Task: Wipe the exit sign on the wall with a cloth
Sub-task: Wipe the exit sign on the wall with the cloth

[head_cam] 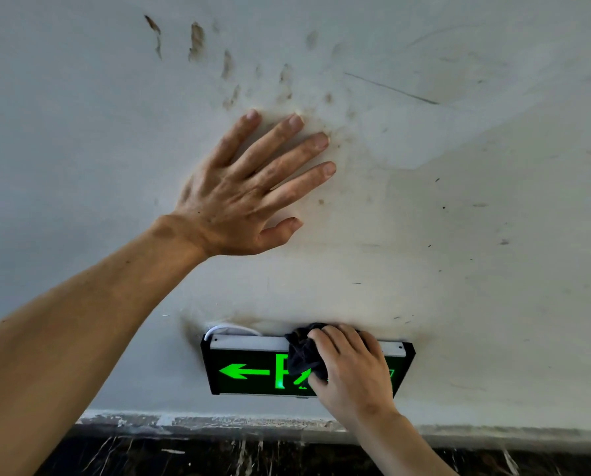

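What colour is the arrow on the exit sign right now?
Bright green on a black face; the arrow points left on the exit sign, seen in the head view.

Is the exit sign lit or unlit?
Lit: the exit sign shows a glowing green arrow on its dark face beside the cloth.
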A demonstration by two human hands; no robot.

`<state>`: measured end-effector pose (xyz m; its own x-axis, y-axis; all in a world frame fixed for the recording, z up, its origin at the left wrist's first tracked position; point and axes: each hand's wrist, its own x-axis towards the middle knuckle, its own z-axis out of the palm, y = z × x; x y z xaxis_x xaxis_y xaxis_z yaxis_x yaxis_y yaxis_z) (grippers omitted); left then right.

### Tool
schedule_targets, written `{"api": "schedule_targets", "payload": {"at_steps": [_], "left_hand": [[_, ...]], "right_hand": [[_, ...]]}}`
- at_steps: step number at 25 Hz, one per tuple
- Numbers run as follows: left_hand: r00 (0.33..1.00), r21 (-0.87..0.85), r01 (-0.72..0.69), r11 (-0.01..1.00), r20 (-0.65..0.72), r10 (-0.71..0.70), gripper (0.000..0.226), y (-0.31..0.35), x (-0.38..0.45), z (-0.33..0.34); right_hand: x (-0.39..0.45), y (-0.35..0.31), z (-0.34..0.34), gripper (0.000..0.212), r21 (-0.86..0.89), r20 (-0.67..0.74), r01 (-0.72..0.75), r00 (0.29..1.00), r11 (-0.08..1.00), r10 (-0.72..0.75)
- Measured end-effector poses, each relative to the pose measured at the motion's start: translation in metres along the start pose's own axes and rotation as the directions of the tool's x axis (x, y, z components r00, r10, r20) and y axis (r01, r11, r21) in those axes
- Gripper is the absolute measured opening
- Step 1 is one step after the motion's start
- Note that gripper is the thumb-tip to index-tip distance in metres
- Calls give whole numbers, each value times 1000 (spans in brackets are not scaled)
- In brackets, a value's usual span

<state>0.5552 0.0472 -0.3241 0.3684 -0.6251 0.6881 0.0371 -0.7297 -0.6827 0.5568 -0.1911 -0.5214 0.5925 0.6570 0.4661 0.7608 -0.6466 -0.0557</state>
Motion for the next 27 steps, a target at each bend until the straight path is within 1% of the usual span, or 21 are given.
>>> {"api": "schedule_targets", "payload": {"at_steps": [5, 8, 13, 16, 21, 25, 27], "left_hand": [[1000, 3, -3, 1000, -16, 3, 71, 1, 1, 1], [1000, 11, -1, 1000, -15, 2, 71, 0, 0, 1], [1000, 6, 3, 1000, -21, -3, 70, 1, 0, 3], [1000, 12, 4, 1000, -20, -4, 71, 1, -1, 3], [1000, 15, 2, 1000, -25, -1, 70, 1, 0, 3], [1000, 32, 3, 999, -19, -3, 70, 1, -1, 3], [1000, 39, -1, 999, -15, 1, 71, 2, 0, 3]], "right_hand": [[-18, 48, -8, 56, 27, -54, -33, 998, 999, 34], [-21, 59, -12, 55, 73, -67, -62, 995, 995, 67], [-19, 55, -15, 55, 111, -25, -129, 991, 985, 133], [-20, 52, -15, 55, 107, -41, -171, 983, 979, 177], [-31, 47, -15, 57, 120, -60, -199, 976, 973, 208], [-69, 35, -4, 56, 221, 6, -241, 969, 945, 246], [-88, 29, 2, 55, 274, 36, -286, 957, 918, 287]]}}
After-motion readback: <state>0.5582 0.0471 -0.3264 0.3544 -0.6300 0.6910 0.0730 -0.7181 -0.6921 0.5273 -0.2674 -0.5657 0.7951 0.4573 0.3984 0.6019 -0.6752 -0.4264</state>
